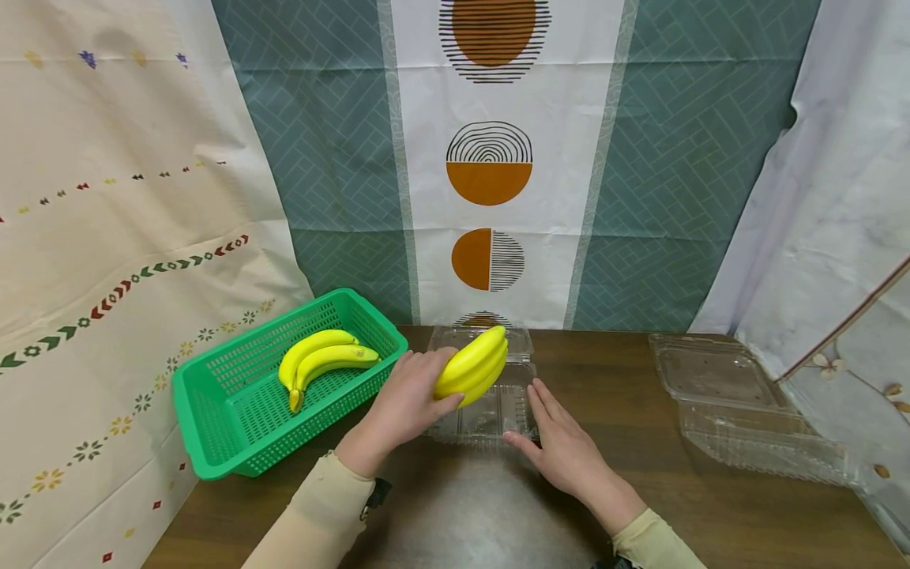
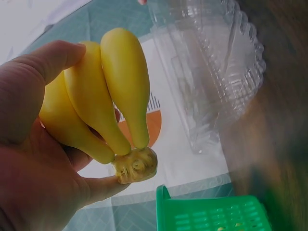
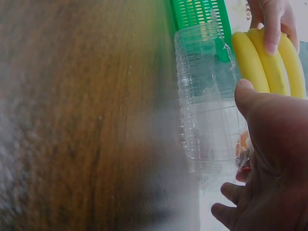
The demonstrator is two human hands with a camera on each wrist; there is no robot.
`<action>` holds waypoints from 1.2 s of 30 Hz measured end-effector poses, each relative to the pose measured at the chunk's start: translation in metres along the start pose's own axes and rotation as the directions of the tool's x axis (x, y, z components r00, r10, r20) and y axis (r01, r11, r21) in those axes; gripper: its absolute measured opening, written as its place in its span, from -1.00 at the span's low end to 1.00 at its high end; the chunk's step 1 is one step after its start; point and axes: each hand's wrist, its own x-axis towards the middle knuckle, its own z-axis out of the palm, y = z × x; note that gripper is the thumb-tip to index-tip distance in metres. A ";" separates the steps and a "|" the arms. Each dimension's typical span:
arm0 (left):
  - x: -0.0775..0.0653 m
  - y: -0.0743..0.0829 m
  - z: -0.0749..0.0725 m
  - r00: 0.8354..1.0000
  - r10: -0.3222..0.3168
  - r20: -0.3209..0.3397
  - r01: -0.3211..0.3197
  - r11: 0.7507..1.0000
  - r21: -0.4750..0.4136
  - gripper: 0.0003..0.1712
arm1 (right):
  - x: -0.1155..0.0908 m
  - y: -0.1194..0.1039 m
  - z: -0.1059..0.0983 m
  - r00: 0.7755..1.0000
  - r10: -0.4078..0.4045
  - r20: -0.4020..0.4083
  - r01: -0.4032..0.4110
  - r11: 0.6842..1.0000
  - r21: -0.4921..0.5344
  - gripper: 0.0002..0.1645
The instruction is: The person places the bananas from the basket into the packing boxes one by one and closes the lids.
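Observation:
A bunch of yellow bananas (image 1: 476, 365) is gripped in my left hand (image 1: 408, 399), just above a clear plastic clamshell container (image 1: 483, 415). The left wrist view shows three bananas (image 2: 108, 96) of the bunch joined at a brown stem, with my thumb across them. The container stands open on the table, its lid (image 1: 522, 344) tipped back toward the wall cloth. My right hand (image 1: 565, 454) is at the container's right side, fingers straight and fingertips at its rim. In the right wrist view the container wall (image 3: 207, 106) lies close beside that hand.
A green plastic basket (image 1: 213, 450) on the left holds another bunch of bananas (image 1: 323, 359). At the right, a second open clear container (image 1: 753, 431) stands on the brown wooden table (image 1: 604, 371). Patterned cloths (image 1: 341, 158) hang behind and at both sides.

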 end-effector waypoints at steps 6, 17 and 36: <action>0.000 0.003 0.007 1.000 0.010 0.007 -0.010 1.000 -0.001 -0.28 | 0.000 0.000 0.000 1.000 -0.003 -0.005 0.003 1.000 0.002 0.26; 0.001 0.007 0.019 0.998 -0.006 0.058 0.007 1.000 -0.017 -0.22 | 0.000 0.001 0.001 1.000 -0.004 -0.002 0.004 1.000 0.003 0.29; -0.001 0.005 0.037 0.995 -0.010 0.103 0.012 1.000 -0.026 -0.23 | 0.001 0.003 0.002 1.000 -0.007 0.001 0.007 1.000 -0.009 0.28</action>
